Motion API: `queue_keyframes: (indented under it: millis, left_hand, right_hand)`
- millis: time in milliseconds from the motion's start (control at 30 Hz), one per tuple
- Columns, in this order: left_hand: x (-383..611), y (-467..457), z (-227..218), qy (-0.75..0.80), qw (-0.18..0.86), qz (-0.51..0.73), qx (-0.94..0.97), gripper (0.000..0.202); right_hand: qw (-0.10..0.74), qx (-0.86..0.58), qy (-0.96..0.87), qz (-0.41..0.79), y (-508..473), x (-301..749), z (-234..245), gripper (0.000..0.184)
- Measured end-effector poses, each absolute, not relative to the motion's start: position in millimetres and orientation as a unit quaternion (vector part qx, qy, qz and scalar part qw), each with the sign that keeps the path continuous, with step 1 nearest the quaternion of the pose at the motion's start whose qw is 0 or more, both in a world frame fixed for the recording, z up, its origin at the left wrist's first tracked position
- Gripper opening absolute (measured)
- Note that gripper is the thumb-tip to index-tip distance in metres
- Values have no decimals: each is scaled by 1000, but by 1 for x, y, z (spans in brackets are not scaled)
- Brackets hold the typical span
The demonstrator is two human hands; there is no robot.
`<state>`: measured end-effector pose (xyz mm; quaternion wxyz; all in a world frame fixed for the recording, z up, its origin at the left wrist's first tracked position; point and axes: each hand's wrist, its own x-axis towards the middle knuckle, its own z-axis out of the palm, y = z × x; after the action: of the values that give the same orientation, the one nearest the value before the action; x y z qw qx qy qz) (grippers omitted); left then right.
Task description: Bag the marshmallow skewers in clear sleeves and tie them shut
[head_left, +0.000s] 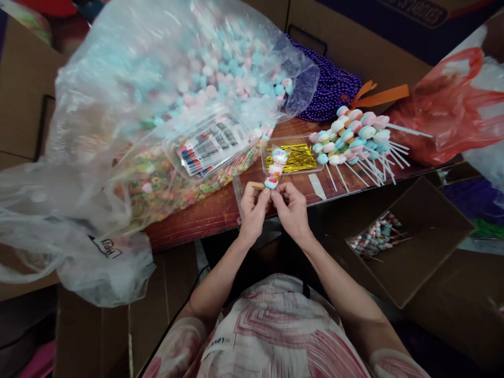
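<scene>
Close together at the table edge, both my hands pinch the lower end of a candy skewer that seems to be in a clear wrapper. Its pastel pieces point away from me. The fingers of my left hand are closed at its base, and a gold twist tie sticks out beside them. Thumb and fingertips of my right hand press at the same spot. Just beyond lies a clear tray of gold twist ties. The skewer's stick is hidden by my fingers.
Unwrapped candy skewers are piled right of the tray. Large clear bags of pastel candies and ring candies fill the left, with a plastic box on top. Finished-looking skewers lie in a cardboard box below right.
</scene>
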<state>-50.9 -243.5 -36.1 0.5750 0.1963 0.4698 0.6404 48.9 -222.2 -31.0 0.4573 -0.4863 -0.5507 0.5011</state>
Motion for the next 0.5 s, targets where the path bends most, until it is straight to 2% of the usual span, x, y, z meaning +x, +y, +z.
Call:
queue_keyframes:
  millis: [100, 200, 300, 400, 500]
  left_hand:
    - [-53, -240, -29, 420, 624, 637, 170, 27]
    - [-62, -238, -17, 376, 750, 542, 60, 20]
    - [-70, -240, -7, 335, 824, 456, -32, 28]
    - [-67, -243, -4, 340, 835, 432, 5, 24]
    - [-55, -249, -11, 404, 746, 512, 136, 21]
  right_hand:
    - [447, -460, -548, 537, -226, 54, -35, 22]
    - [449, -430, -559, 549, -226, 62, -32, 24]
    - [438, -384, -618, 528, -222, 73, -22, 25]
    - [405, -370, -670, 500, -219, 80, -17, 24]
    - [407, -401, -687, 448, -219, 79, -21, 21]
